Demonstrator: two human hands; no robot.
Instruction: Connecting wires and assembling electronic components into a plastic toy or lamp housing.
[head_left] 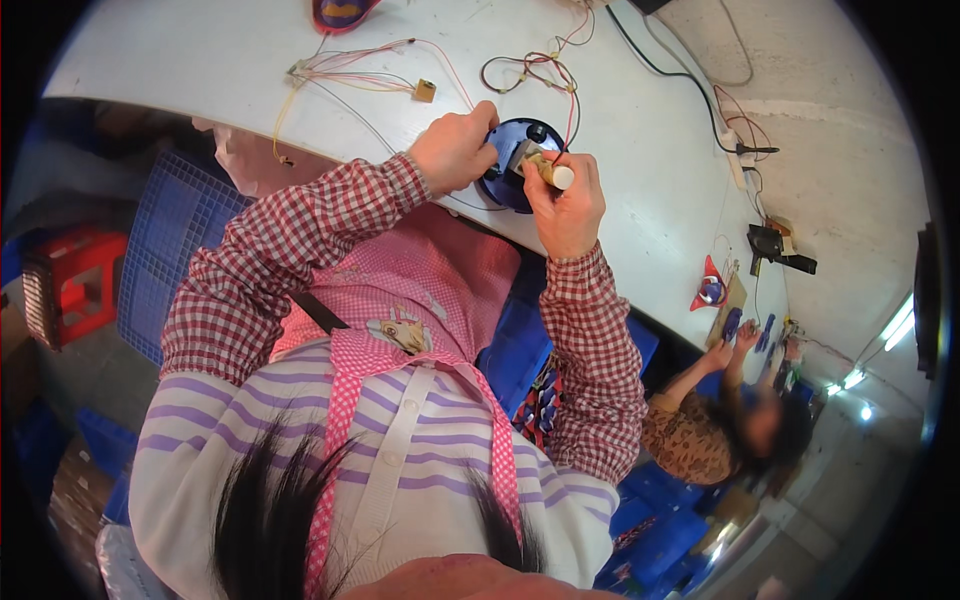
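Note:
At the near edge of the white table [640, 190] is a round dark-blue plastic base [515, 132], its inner side facing up. My left hand [455, 150] is closed at the base's left rim, fingers curled and partly hidden. My right hand [572, 208] pinches a small part with a cream round end [562, 177], over the base. A grey block [524, 155] sits beside that part; whether the two are joined I cannot tell. A red wire [573, 125] runs up from near my right fingers.
Thin wires with a small tan connector block [424, 91] lie left of the base; a looped dark cable [530, 68] lies beyond. A red-and-blue item [711, 290] is farther right, where a co-worker [690, 440] works. A blue crate [175, 260] and red stool [75, 285] stand left.

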